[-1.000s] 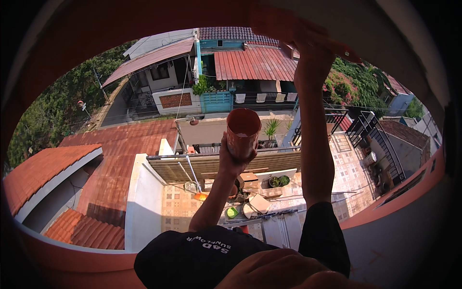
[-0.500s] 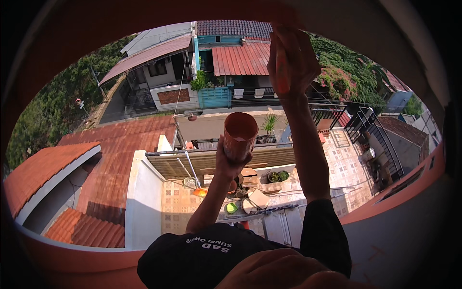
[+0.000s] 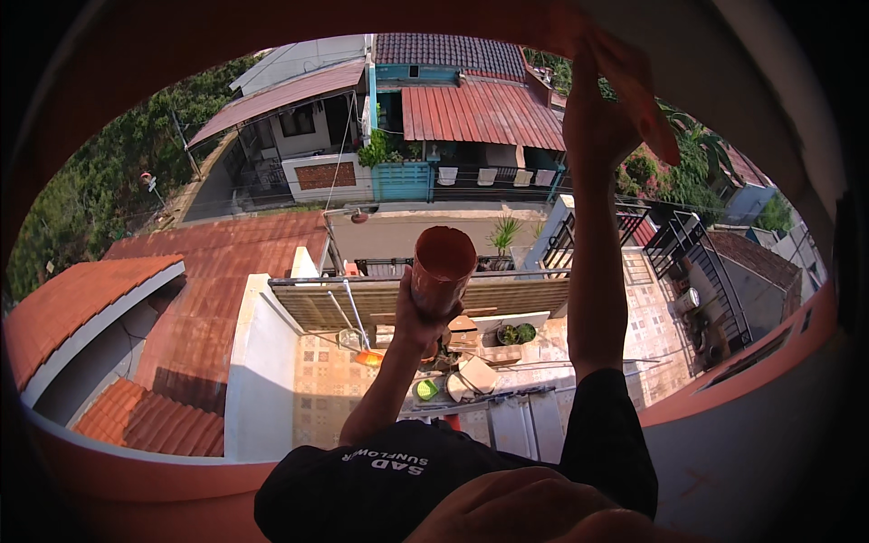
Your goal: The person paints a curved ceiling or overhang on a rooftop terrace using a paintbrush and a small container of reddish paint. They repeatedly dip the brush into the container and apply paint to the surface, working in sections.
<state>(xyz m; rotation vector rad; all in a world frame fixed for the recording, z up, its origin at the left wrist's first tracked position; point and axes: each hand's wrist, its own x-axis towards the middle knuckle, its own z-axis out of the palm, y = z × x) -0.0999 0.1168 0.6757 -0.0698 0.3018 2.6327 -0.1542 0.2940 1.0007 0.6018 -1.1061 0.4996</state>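
My left hand (image 3: 418, 317) is wrapped around an orange-red paint cup (image 3: 444, 279), held out upright with its open mouth facing me. Paint coats the cup's inner wall. High on the right, my right hand (image 3: 605, 113) is raised and closed on a paintbrush (image 3: 663, 136). Its orange-stained handle sticks out below the fingers. The brush's head is lost in shadow against the reddish overhead edge (image 3: 543, 23), so I cannot make out its bristles.
Far below lies a tiled yard (image 3: 321, 380) with cardboard, potted plants (image 3: 518, 333) and a green basket (image 3: 426, 389). A white wall (image 3: 258, 362) and rusty roofs (image 3: 226, 258) stand left. A black gate (image 3: 701, 262) is at right; an orange wall ledge (image 3: 163, 480) curves near me.
My right hand has moved right along the overhead edge with the paintbrush, whose handle now tilts outward to the right. My left hand and the cup have shifted slightly left and down.
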